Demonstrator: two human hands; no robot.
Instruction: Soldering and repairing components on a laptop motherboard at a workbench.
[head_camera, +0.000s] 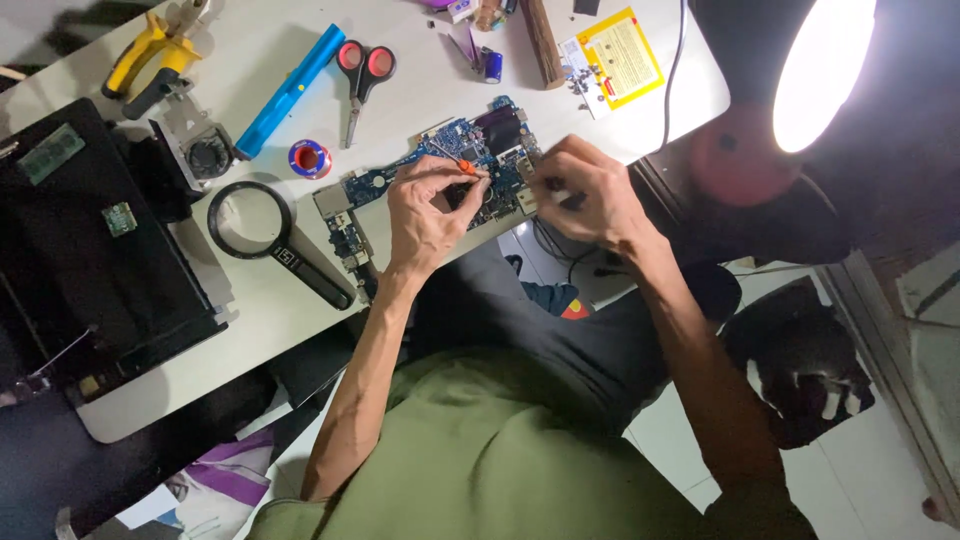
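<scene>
Blue circuit board (440, 170) lies slantwise under both hands; left hand (430, 205) pinches a small orange-handled screwdriver (455, 160), right hand (580, 190) presses fingertips on the board's nearer end.

White table (250, 330) across upper left. Bright lamp (822, 70) glaring upper right. Pale tiled floor (850, 470) below, dark patterned object (810, 370) lying on it.
</scene>
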